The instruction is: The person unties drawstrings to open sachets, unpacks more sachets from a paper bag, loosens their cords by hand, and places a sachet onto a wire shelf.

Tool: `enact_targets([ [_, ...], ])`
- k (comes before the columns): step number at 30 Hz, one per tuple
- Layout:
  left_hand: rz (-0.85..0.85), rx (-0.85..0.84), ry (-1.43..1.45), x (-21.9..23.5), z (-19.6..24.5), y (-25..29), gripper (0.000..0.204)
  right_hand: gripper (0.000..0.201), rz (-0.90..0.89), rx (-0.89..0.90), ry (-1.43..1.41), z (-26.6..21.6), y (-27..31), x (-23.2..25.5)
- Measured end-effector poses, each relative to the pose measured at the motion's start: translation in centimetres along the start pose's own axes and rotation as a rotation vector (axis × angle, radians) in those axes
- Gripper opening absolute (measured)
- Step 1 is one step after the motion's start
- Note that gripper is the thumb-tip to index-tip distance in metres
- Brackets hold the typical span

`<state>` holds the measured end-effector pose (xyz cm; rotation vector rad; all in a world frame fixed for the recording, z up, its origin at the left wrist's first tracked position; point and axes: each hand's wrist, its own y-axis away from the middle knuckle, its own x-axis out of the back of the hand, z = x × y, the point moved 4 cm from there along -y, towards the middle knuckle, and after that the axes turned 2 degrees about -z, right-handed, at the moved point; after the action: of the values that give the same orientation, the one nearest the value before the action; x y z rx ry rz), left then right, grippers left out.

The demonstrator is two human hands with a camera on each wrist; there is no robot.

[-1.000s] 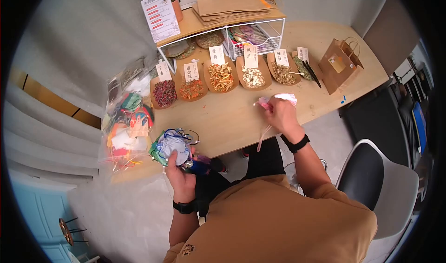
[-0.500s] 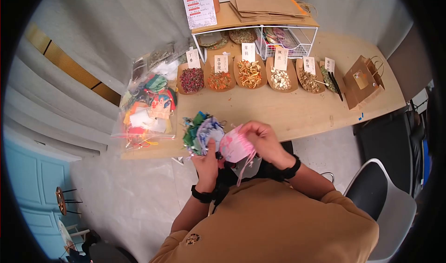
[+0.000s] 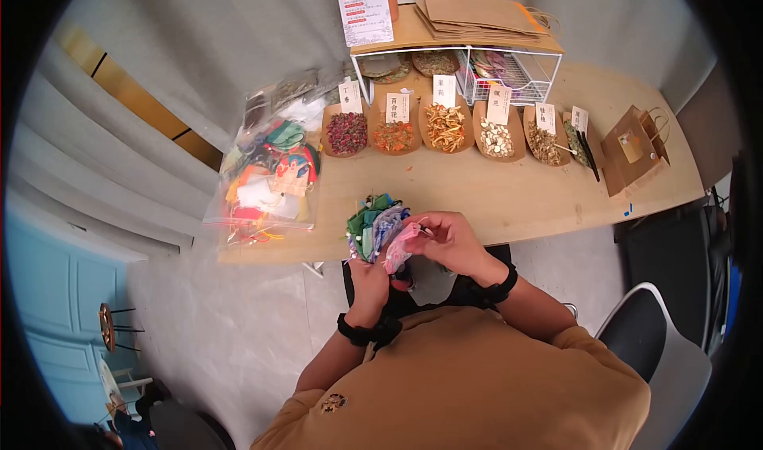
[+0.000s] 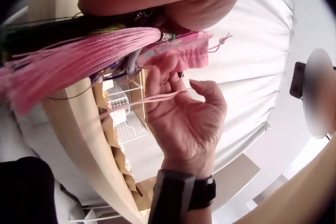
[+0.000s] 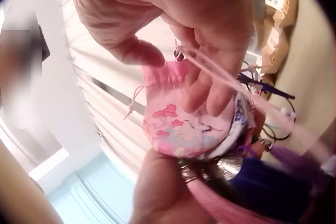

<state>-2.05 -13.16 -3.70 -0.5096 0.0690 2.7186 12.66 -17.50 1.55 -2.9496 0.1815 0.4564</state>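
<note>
My left hand [image 3: 370,287] grips a bunch of small drawstring pouches by the lower part, among them a green pouch [image 3: 367,235] and a blue-white one. A pink pouch [image 5: 173,113] with a printed pink tree stands at the bunch's right side, its bottom at the left thumb. A pink tassel [image 4: 94,58] hangs from the bunch in the left wrist view, with dark blue and purple ones beside it. My right hand [image 3: 451,246] is at the pink pouch's gathered neck, fingers loosely bent against its face and the thumb apart. A pink cord [image 4: 149,99] runs across the right fingers.
Paper trays of dried herbs with labels, such as red buds [image 3: 347,135], line the table's [image 3: 524,200] back. A clear bag [image 3: 266,188] of pouches lies at left. A shelf with flat paper bags [image 3: 481,17] stands behind, a kraft bag [image 3: 633,152] at right.
The right hand has brought the pink pouch from over the table's right side to the bunch in the left hand. Its fingers have loosened at the neck. The head view has shifted.
</note>
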Motion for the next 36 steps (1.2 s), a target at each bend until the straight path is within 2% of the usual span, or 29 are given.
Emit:
enact_targets([
  [1,-0.013,0.035,0.034,0.0,-0.1,0.0,0.03,0.014,-0.007,-0.003,0.0,-0.1,0.0,0.0],
  [2,0.019,0.125,0.113,0.0,-0.2,0.3,0.028,0.013,0.013,-0.015,0.239,-0.5,0.1,0.3],
  [3,0.025,0.121,0.114,0.2,0.0,0.5,0.028,0.013,0.033,-0.025,0.479,-0.9,0.2,0.4],
  [5,-0.1,0.279,0.268,0.2,-0.2,0.9,0.026,0.011,0.048,0.042,0.528,-1.6,0.1,-0.1],
  [6,-0.049,-0.015,0.098,-0.5,0.4,0.8,0.026,0.01,0.07,0.111,0.576,-1.9,0.1,-0.2],
  [7,-0.044,-0.018,0.098,-0.2,0.3,0.8,0.026,0.01,0.064,0.111,0.575,-1.8,0.0,-0.3],
  [9,-0.132,0.093,0.218,-0.1,-0.4,0.9,0.027,0.017,0.087,0.209,0.731,-1.9,-0.1,-0.4],
  [13,-0.12,0.117,0.125,-1.5,0.7,0.4,0.029,0.028,0.117,0.15,0.748,-1.2,0.0,-0.2],
  [15,-0.104,0.164,0.229,-1.8,1.5,0.3,0.03,0.047,0.265,0.134,0.709,-1.1,-0.1,0.5],
  [17,-0.09,0.212,0.335,-1.6,1.6,0.1,0.03,0.046,0.249,0.096,0.598,1.0,-0.5,1.7],
  [19,-0.163,0.327,0.404,-1.7,1.4,0.1,0.033,0.045,0.232,0.053,0.488,0.9,-0.8,1.6],
  [21,-0.211,0.37,0.418,-2.0,1.6,0.0,0.036,0.037,-0.034,-0.282,-0.17,1.2,-1.0,0.4],
  [25,-0.353,0.489,0.421,-2.5,1.5,-0.1,0.041,0.035,-0.045,-0.325,-0.259,2.3,-1.3,1.0],
  [27,-0.341,0.5,0.4,-2.7,1.6,-0.1,0.041,0.028,-0.044,-0.362,-0.258,2.7,-1.8,1.4],
  [29,-0.446,0.465,0.316,-2.8,2.0,-0.5,0.042,0.028,-0.023,-0.347,-0.27,2.2,-1.9,1.1],
  [34,-0.454,0.45,0.27,-2.2,2.8,-1.9,0.043,0.03,-0.009,-0.336,-0.334,1.7,-2.8,0.8],
  [36,-0.421,0.426,0.252,-2.4,3.3,-2.3,0.044,0.036,-0.067,-0.399,-0.323,1.1,-2.9,0.5],
])
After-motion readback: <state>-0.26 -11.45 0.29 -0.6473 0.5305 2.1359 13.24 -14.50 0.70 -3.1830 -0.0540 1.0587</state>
